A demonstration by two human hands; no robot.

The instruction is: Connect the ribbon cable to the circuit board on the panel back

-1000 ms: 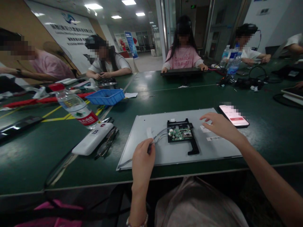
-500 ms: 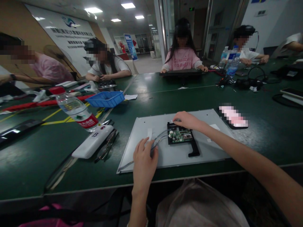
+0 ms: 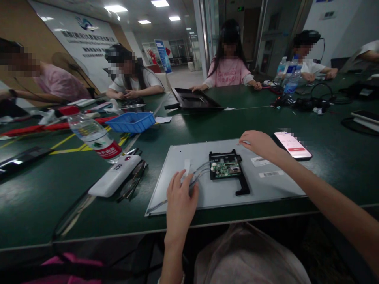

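A thin grey metal panel (image 3: 166, 173) lies flat before me. On it sits a black plastic bracket (image 3: 244, 183) with a green circuit board (image 3: 223, 169). Grey cables (image 3: 203, 169) run from the board's left side, passing under my left hand (image 3: 181, 197). That hand is open, fingers apart, resting at the cables near a strip of whitish tape (image 3: 187, 163) on the panel. My right hand (image 3: 257, 142) is raised over the panel's far edge, thumb and fingers pinched on what looks like a small piece of tape, mostly hidden by the fingertips.
A lit phone (image 3: 293, 145) lies right of the panel. On the left are a white power bank (image 3: 115, 175), glasses (image 3: 133, 181), a water bottle (image 3: 99, 136) and a blue tray (image 3: 132, 122). Opposite, a person holds a black frame (image 3: 195, 98). Other people sit around the table.
My right hand went left to the bracket's far edge, then drew back right; the white bit there is gone. My left fingers loosened from the cables. The person opposite tilted the black frame leftward.
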